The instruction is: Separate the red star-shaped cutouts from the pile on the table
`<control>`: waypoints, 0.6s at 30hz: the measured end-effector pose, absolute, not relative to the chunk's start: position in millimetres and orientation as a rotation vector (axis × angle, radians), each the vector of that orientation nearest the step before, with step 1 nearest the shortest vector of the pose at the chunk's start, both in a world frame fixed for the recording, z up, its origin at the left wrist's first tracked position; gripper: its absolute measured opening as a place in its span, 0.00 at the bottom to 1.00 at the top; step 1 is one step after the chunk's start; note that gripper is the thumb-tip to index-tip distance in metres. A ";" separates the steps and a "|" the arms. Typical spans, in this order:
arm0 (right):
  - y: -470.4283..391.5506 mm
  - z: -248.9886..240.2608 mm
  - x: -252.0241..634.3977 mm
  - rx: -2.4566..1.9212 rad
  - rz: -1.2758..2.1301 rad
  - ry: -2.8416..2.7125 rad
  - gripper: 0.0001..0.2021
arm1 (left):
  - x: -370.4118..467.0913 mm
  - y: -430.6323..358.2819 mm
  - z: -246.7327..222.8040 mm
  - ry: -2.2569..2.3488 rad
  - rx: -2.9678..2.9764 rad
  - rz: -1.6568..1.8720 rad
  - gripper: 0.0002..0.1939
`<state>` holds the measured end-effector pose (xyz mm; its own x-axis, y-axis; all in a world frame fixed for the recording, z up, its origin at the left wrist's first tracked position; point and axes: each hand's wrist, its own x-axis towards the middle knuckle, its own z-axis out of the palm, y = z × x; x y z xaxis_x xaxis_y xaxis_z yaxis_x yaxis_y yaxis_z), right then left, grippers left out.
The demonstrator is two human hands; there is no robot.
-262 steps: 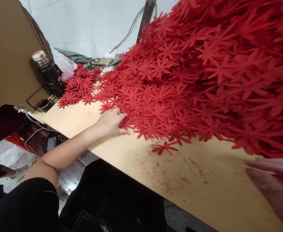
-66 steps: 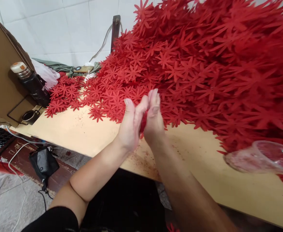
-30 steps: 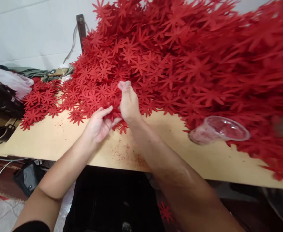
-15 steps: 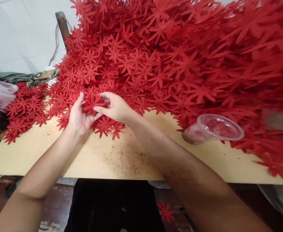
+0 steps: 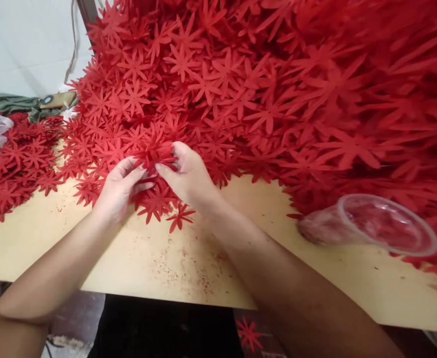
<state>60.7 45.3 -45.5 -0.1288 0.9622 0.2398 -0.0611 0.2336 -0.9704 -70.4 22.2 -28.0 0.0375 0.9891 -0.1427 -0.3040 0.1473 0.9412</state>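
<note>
Petal pile (image 5: pixel 222 84) behind the grip; tipped clear cup (image 5: pixel 323 228) to its right. Left hand (image 5: pixel 112 191) and right hand (image 5: pixel 194 181) pinch a red cluster (image 5: pixel 154 155) between them, seemingly layered. Judged step: fingering petals; turning it calls for light, paired fingertips.

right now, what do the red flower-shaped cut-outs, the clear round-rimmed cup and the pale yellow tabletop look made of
Red flower-shaped cut-outs: matte, probably felt or thin foam; petals bend and barely shine.
Clear round-rimmed cup: glossy, likely plastic; see-through with highlights.
Pale yellow tabletop: smooth board, perhaps laminate; flat, even colour.
</note>
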 end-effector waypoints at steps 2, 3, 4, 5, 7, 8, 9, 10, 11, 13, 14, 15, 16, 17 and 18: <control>44.3 -46.9 59.8 -0.942 1.116 -1.399 0.08 | -69.0 21.6 -30.8 1.024 0.956 1.261 0.09; 43.7 -47.5 59.3 -0.950 1.092 -1.421 0.08 | -68.7 21.1 -31.9 1.012 0.997 1.284 0.10; 42.8 -47.9 59.0 -0.961 1.067 -1.445 0.08 | -68.6 20.6 -32.6 1.000 1.040 1.308 0.11; 41.8 -48.1 58.7 -0.970 1.045 -1.466 0.08 | -69.0 20.1 -33.1 0.988 1.079 1.329 0.11; 39.2 -47.6 58.1 -0.975 1.034 -1.489 0.08 | -70.4 19.6 -33.2 0.970 1.132 1.354 0.09; 37.7 -46.8 57.6 -0.976 1.047 -1.491 0.07 | -71.4 19.7 -32.9 0.969 1.139 1.359 0.08; 36.3 -45.8 57.0 -0.976 1.066 -1.488 0.07 | -72.3 20.0 -32.4 0.977 1.133 1.364 0.07; 34.9 -44.5 56.2 -0.973 1.093 -1.482 0.06 | -73.1 20.7 -31.8 0.993 1.117 1.364 0.07; 33.8 -43.1 55.4 -0.969 1.127 -1.471 0.06 | -73.9 21.6 -31.1 1.014 1.095 1.371 0.08; 32.5 -40.3 54.2 -0.963 1.220 -1.429 0.06 | -75.6 24.1 -29.9 1.049 1.042 1.396 0.09; 32.5 -39.0 54.1 -0.960 1.275 -1.394 0.05 | -76.7 25.5 -29.5 1.057 1.010 1.408 0.09; 32.9 -38.0 54.4 -0.960 1.326 -1.350 0.04 | -77.9 26.9 -29.2 1.060 0.979 1.416 0.10; 33.6 -37.3 55.4 -0.964 1.365 -1.299 0.02 | -79.3 28.1 -29.1 1.061 0.952 1.422 0.09; 34.7 -36.8 56.9 -0.968 1.387 -1.241 0.02 | -80.8 29.2 -29.1 1.064 0.931 1.428 0.09; 36.0 -36.5 58.8 -0.972 1.397 -1.183 0.03 | -82.3 29.9 -29.1 1.069 0.915 1.428 0.08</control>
<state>58.8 36.0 -36.5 -0.1554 0.9873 0.0321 -0.1942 0.0014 -0.9810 -82.3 29.9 -29.1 -0.1242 0.9920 -0.0218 -0.3007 -0.0167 0.9536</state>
